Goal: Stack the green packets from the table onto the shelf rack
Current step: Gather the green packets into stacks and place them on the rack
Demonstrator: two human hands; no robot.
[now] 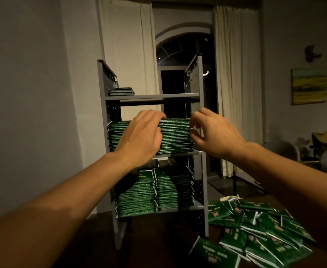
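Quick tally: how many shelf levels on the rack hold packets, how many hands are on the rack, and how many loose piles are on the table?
Shelf levels of the rack holding packets: 3
Hands, left hand and right hand: 2
Loose pile on table: 1
Total: 6

The grey shelf rack [201,120] stood on a dark table [155,238], holding green packet stacks [175,136]; loose packets [263,235] lay right of the rack.
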